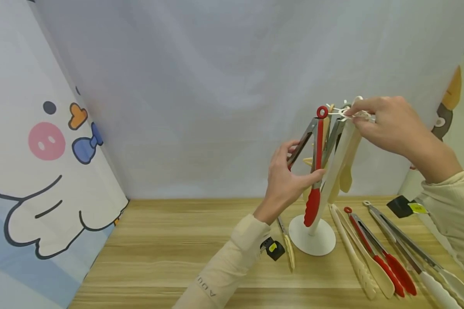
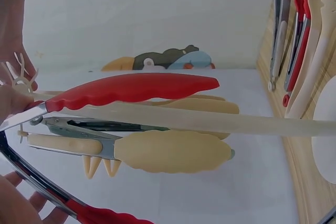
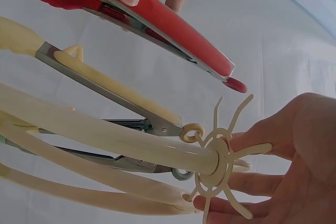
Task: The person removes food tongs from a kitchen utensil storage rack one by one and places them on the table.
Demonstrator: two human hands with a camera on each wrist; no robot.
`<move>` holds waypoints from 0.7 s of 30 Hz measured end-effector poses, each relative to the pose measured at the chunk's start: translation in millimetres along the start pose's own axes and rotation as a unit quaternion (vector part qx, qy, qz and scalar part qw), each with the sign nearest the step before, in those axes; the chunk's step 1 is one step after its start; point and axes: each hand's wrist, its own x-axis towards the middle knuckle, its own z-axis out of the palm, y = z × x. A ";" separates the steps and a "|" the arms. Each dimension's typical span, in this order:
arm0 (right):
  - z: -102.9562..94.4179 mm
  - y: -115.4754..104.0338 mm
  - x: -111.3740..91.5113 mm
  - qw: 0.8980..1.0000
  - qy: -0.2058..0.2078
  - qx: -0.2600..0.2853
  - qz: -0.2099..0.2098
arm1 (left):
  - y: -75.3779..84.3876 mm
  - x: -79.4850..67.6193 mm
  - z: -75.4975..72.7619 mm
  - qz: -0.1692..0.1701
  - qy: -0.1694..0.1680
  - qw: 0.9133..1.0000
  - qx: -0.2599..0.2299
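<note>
My left hand grips a pair of red tongs by the handles, its arms spread and red scalloped tips pointing down. The tongs' red end ring is close to the hooks but apart from them in the right wrist view. My right hand pinches the spoked hook ring on top of a white utensil stand. Cream tongs and other beige utensils hang from the hooks. Part of the hook ring is hidden behind my right fingers in the head view.
Right of the stand's round base lie beige utensils, second red tongs and long white-tipped tongs. Small cream-tipped tongs lie left of the base. A pale curtain hangs behind the wooden table.
</note>
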 end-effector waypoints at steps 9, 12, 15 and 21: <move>0.1 1.0 0.8 1.000 -0.003 0.002 -0.006 | -0.3 -7.9 -10.8 -0.012 0.007 1.000 0.004; 0.3 1.0 1.0 1.000 -0.005 0.002 -0.006 | -1.6 -9.8 -16.6 -0.012 0.008 1.000 0.010; 0.2 1.0 1.6 1.000 -0.007 0.001 -0.010 | -4.9 -12.2 -23.1 -0.017 0.013 1.000 0.010; -1.4 2.0 1.6 1.000 -0.013 0.009 -0.013 | -13.2 -17.7 -32.7 -0.025 0.020 0.999 0.013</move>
